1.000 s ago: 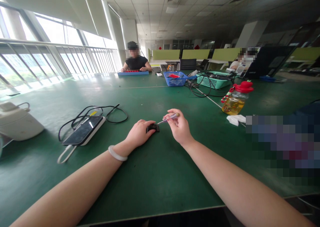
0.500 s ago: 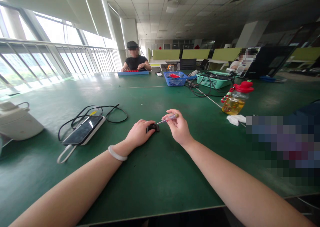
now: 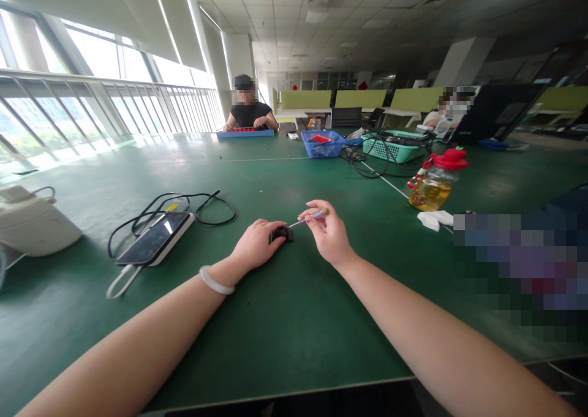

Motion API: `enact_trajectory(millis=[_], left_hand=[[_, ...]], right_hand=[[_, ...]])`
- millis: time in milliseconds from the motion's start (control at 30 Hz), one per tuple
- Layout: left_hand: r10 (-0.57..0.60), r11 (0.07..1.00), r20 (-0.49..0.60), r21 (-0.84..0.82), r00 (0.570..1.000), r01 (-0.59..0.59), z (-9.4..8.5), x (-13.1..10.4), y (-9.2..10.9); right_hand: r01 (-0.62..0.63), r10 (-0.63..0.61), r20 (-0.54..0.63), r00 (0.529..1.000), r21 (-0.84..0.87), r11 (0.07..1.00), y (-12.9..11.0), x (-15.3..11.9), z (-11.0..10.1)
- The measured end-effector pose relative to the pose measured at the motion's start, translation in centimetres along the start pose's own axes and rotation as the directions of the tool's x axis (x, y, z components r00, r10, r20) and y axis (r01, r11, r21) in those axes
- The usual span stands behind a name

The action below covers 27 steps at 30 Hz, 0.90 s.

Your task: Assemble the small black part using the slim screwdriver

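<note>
My left hand (image 3: 260,243), with a pale bangle (image 3: 215,281) at the wrist, grips a small black part (image 3: 288,235) between thumb and fingers on the green tabletop (image 3: 285,319). The part's exact kind does not show, since my fingers cover much of it. In my right hand (image 3: 329,236) a slim screwdriver (image 3: 316,215) with a translucent handle is pinched between thumb and fingers. Its metal shaft slants down to the left, and the tip meets or nearly meets the black part; actual contact cannot be made out.
Left lie a phone-like device (image 3: 156,238) and a black cable (image 3: 215,223); a white appliance (image 3: 34,224) stands beyond. Right are a red-lidded bottle (image 3: 432,187) and tissue (image 3: 434,220). Farther back sit a blue basket (image 3: 321,144), a green basket (image 3: 395,149) and a person (image 3: 250,111) behind a blue tray (image 3: 245,133).
</note>
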<state>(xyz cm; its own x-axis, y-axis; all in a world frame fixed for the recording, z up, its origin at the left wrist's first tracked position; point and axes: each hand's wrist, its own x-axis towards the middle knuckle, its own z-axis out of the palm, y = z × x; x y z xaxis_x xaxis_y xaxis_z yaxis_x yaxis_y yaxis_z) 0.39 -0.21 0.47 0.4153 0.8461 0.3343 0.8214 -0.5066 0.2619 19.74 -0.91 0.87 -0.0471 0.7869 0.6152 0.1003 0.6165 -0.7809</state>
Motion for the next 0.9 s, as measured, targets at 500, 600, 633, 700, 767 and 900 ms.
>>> enact_trajectory(millis=[500, 600, 633, 700, 767, 900], left_hand=[[0.016, 1.0, 0.003, -0.025, 1.0, -0.016, 0.0, -0.06, -0.08], [0.014, 1.0, 0.006, -0.024, 1.0, -0.013, -0.03, -0.06, -0.08], [0.012, 1.0, 0.006, -0.024, 1.0, -0.012, -0.04, -0.05, -0.07], [0.01, 1.0, 0.008, -0.025, 1.0, -0.01, -0.06, -0.02, -0.05], [0.01, 1.0, 0.009, -0.028, 1.0, -0.01, -0.08, 0.02, -0.02], [0.008, 1.0, 0.005, -0.022, 1.0, -0.008, -0.07, 0.03, 0.01]], right_hand=[[-0.043, 0.043, -0.038, 0.998, -0.004, 0.999, 0.43, 0.08, 0.02], [-0.05, 0.05, -0.04, 0.998, -0.005, 0.999, 0.43, 0.12, 0.02], [-0.052, 0.051, -0.04, 0.998, -0.005, 0.999, 0.41, 0.13, 0.02], [-0.053, 0.053, -0.043, 0.998, -0.004, 0.999, 0.37, 0.16, 0.03], [-0.056, 0.056, -0.044, 0.997, -0.001, 0.998, 0.35, 0.17, 0.03], [-0.065, 0.065, -0.046, 0.997, -0.005, 0.998, 0.46, 0.23, 0.04]])
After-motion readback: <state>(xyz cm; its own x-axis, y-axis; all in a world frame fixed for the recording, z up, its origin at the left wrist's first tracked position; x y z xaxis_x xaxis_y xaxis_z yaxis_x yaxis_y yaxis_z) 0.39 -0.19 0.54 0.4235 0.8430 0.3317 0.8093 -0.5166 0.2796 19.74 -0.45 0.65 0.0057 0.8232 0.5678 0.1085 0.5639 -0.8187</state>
